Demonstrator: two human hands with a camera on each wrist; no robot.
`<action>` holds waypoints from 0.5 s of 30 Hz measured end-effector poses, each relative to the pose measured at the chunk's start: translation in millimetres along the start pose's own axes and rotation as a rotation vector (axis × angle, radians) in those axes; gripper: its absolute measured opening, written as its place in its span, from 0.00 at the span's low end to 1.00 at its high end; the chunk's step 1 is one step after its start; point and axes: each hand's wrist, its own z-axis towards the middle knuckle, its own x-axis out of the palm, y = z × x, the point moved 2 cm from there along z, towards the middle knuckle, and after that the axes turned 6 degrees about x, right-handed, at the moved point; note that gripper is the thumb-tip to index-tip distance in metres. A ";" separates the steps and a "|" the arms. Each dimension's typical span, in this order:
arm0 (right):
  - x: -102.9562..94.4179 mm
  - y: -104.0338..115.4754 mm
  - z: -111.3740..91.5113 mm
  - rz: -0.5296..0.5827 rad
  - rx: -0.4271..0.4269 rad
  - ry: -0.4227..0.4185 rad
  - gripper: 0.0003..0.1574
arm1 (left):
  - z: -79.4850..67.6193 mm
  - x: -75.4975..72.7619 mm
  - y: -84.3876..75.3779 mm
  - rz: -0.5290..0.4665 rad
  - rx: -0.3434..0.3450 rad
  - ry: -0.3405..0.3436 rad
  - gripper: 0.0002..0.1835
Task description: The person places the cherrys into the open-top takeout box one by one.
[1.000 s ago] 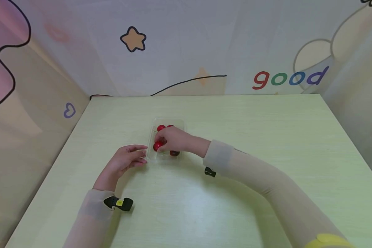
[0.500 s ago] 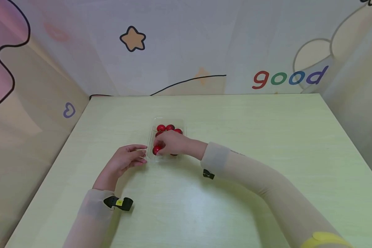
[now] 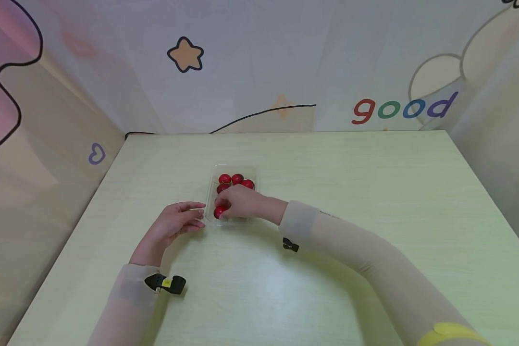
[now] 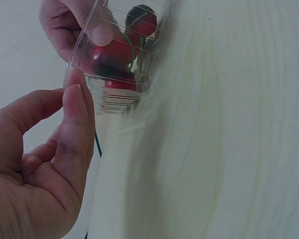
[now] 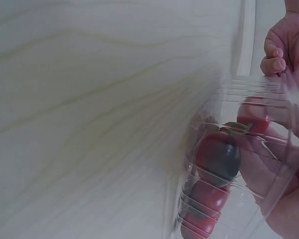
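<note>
A clear plastic container [image 3: 210,192] holds several red cherry tomatoes [image 3: 237,179], some with green stems. My right hand [image 3: 242,200] reaches into it from the right. Thumb and fingers pinch a cherry tomato [image 3: 219,212] near the front left corner; in the left wrist view the thumb presses on this red fruit [image 4: 109,56] behind the clear wall. My left hand [image 3: 179,223] lies at the container's left side, its fairly straight fingertips against the rim. Part of the contents is hidden under the right hand.
The container stands on a pale green wood-grain table [image 3: 328,288]. A printed cloth backdrop [image 3: 259,62] rises behind the table's far edge and along both sides. Each sleeve carries a small black wrist device, such as the left one [image 3: 166,283].
My right hand has shifted slightly toward the front of the container with the cherry tomato, uncovering more fruit at the back. My left hand and the container have stayed in place.
</note>
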 end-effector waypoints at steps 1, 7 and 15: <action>0.6 -0.2 0.3 -0.002 0.002 -0.001 0.23 | 0.0 0.1 0.0 0.001 0.000 -0.001 0.26; 4.0 -2.3 2.2 -0.017 0.010 -0.003 0.22 | -0.1 0.4 -0.8 0.004 0.006 0.000 0.26; 9.1 -3.8 4.8 -0.026 0.001 -0.008 0.21 | -0.4 0.5 -0.1 0.005 0.002 -0.003 0.26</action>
